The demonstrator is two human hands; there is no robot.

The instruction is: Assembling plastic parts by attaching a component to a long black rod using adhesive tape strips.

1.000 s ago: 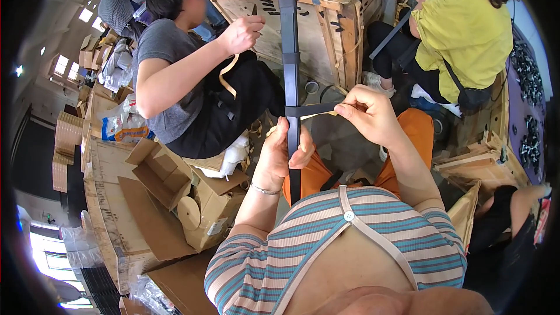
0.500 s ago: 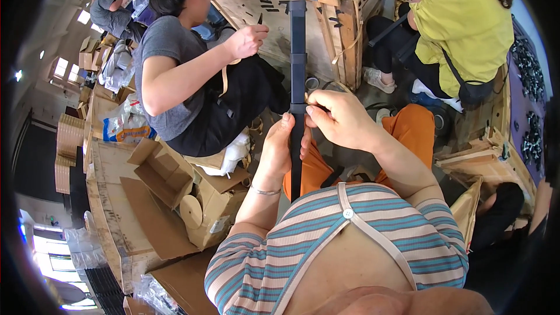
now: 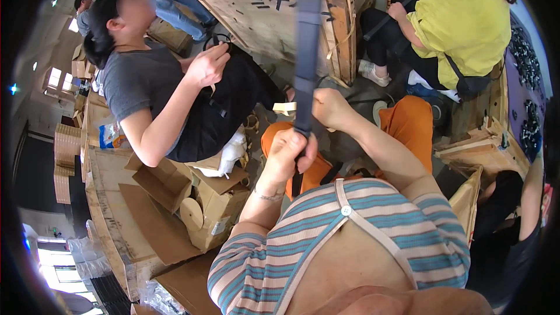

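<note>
A long black strap (image 3: 306, 70), folded flat with bands across it, stands upright before me; its upper part is blurred by motion. My left hand (image 3: 287, 153) is wrapped round its lower part, and a black tail hangs below the fist. Against the strap's right side, my right hand (image 3: 333, 109) is closed, its fingertips partly hidden. A narrow pale tan strip (image 3: 284, 107) sticks out left of the strap; it seems to run behind it to my right hand, where a small tan end shows under the fingers.
To the left sits a person in a grey shirt (image 3: 149, 87), hands raised. Another in a yellow shirt (image 3: 466, 29) sits at the right. A wooden crate (image 3: 280, 29) stands ahead, and an open cardboard box (image 3: 219, 213) lies at my left.
My left hand has slid down the strap. The strap has shifted slightly right, and the tan strip now shows on its left. The grey-shirted person has leaned left, with hands lower.
</note>
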